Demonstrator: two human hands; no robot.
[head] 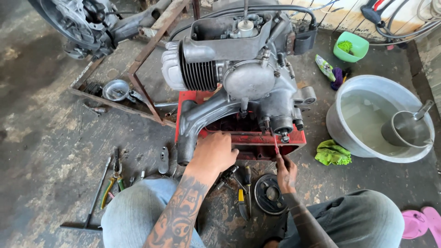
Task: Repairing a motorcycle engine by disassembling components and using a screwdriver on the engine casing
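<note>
Your left hand (215, 154) lay knuckles-up on the red stand (294, 138), its fingers curled under the engine (243, 78) — what they gripped, if anything, I couldn't tell. Your right hand (286, 173) had its fingers clenched round a red-handled screwdriver (276, 147), tip up near a bolt at the engine's base — the engine sat on that stand on the floor.

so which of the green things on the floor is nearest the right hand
The green rag, crumpled on the floor beside the red stand. The green bowl sits much farther off by the wall, and the green-handled pliers lie beyond the left knee.
</note>
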